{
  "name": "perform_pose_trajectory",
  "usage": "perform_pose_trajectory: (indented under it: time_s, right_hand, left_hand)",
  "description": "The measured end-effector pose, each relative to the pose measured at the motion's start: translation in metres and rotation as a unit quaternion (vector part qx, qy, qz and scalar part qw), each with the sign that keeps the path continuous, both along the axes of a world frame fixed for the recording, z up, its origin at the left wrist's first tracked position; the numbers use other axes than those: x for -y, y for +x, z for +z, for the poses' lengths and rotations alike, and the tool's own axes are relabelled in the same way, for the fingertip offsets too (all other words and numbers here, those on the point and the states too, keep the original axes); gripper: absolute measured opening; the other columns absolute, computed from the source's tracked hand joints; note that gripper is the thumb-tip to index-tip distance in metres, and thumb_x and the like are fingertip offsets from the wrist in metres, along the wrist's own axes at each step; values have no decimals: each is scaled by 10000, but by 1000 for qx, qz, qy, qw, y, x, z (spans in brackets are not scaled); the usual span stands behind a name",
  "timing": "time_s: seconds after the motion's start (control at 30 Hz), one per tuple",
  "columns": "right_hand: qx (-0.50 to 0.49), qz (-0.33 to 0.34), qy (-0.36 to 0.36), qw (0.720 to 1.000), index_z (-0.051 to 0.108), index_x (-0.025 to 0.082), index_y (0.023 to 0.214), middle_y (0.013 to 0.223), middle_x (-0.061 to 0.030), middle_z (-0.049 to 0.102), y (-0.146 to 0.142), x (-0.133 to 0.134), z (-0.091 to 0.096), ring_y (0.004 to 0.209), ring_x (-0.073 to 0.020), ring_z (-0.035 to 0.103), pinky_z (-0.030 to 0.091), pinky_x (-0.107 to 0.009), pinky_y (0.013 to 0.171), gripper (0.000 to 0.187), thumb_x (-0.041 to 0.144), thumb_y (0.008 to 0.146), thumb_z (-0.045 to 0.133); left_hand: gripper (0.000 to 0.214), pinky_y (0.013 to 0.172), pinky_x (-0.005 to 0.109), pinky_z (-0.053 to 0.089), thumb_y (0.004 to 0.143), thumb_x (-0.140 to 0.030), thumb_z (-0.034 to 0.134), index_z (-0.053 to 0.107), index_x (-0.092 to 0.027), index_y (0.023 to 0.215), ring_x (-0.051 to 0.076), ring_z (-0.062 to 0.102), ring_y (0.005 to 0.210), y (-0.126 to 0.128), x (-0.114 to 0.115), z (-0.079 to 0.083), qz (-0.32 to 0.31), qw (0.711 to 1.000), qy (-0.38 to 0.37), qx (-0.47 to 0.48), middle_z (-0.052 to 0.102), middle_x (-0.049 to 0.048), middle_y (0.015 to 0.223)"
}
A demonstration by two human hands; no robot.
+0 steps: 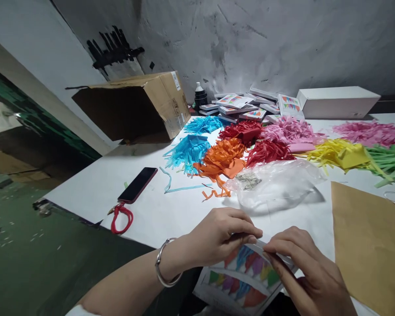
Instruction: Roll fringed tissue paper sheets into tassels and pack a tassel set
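A flat white box [240, 281] printed with colourful bunting is tilted at the table's near edge, close to my body. My left hand [222, 232], with a silver bangle on the wrist, pinches the box's upper edge between thumb and fingers. Close beside it, my right hand [306, 263] grips the same edge farther right, its fingers covering that corner. Just beyond the hands lies a crumpled clear plastic bag [283, 184] with something small and greyish inside.
Tissue tassels in blue [189, 151], orange [224, 156], red [268, 151], pink [291, 131], yellow [342, 153] and green [388, 160] spread across the table. Behind are stacked printed boxes [237, 102], a white box [335, 103] and an open carton [167, 105]. A phone [138, 185] lies left; brown paper [368, 250] right.
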State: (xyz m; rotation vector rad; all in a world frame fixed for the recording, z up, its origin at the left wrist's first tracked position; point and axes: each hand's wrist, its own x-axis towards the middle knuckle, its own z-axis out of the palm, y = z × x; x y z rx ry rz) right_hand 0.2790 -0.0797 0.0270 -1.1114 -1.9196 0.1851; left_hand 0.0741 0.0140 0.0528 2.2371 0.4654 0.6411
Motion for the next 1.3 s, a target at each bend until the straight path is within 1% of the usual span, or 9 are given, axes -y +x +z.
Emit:
perform_pose_trajectory:
  time_s: [0.23, 0.47, 0.83, 0.9, 0.97, 1.03, 1.13, 1.23, 1.3]
  right_hand:
    - [-25, -12, -26, 999, 608, 238, 1044, 913, -20, 653, 2, 4, -8, 853, -134, 634, 548, -217, 731, 160, 123, 937, 577]
    - [-47, -29, -36, 998, 623, 239, 1000, 897, -24, 656, 0, 3, -11, 826, -152, 648, 569, -244, 711, 129, 136, 926, 604]
    - [-9, -41, 17, 999, 601, 214, 1073, 950, -39, 639, 1, 1, -17, 908, -164, 604, 535, -285, 778, 192, 95, 924, 621]
    - [-15, -71, 27, 997, 576, 206, 1222, 1049, -64, 638, 0, 2, -19, 923, -175, 605, 536, -315, 810, 315, 115, 926, 634]
    - [-29, -123, 45, 991, 472, 201, 1411, 1168, -102, 610, 0, 3, -21, 960, -196, 605, 537, -343, 818, 540, 161, 913, 679]
    - [-15, -166, 85, 982, 441, 224, 1463, 1162, -109, 602, 2, 6, -25, 980, -219, 605, 521, -377, 830, 657, 179, 877, 735]
    - [71, -150, 140, 976, 605, 271, 1300, 930, -39, 651, 3, 11, -29, 879, -199, 633, 444, -406, 849, 481, 73, 869, 681]
    - [116, -93, 128, 981, 626, 216, 1263, 838, -7, 688, 1, 9, -27, 771, -156, 640, 385, -389, 806, 410, 39, 896, 579]
    - [117, -75, 111, 984, 630, 182, 1227, 811, -2, 683, -1, 4, -22, 730, -144, 623, 377, -375, 787, 339, 73, 907, 604]
  left_hand:
    - [245, 738, 257, 543, 1014, -275, 557, 758, -152, 1080, 175, 700, 819, 0, 0, 2, 1, 1000, -2, -2, 759, 117, 952]
    - [234, 754, 262, 551, 1010, -267, 559, 755, -167, 1090, 178, 707, 845, 0, 0, -1, -2, 1000, -4, -4, 762, 110, 965]
    - [211, 738, 259, 543, 997, -215, 571, 749, -142, 1085, 174, 701, 828, 1, -2, -3, -11, 1000, 9, 5, 766, 118, 952]
    - [213, 743, 261, 546, 1001, -236, 570, 746, -158, 1090, 174, 702, 830, 1, -3, -4, -10, 1000, 6, 5, 766, 114, 952]
    - [217, 744, 262, 547, 1003, -251, 569, 744, -162, 1095, 176, 706, 832, 0, -3, -5, -7, 1000, 1, 8, 764, 114, 951]
    - [214, 744, 265, 546, 1000, -262, 578, 741, -159, 1092, 183, 710, 834, 0, -2, -4, 2, 1000, 1, 11, 764, 115, 942]
    - [240, 748, 267, 548, 980, -251, 612, 696, -164, 1187, 186, 729, 827, 0, 1, -4, 25, 1000, -6, 14, 778, 104, 946]
    - [386, 765, 263, 553, 961, -203, 621, 594, -177, 1345, 183, 744, 844, 1, 3, -7, 24, 999, -21, 17, 783, 93, 982]
    - [437, 754, 255, 554, 958, -185, 607, 552, -182, 1391, 177, 740, 845, 2, 4, -9, 14, 999, -27, 25, 778, 87, 982]
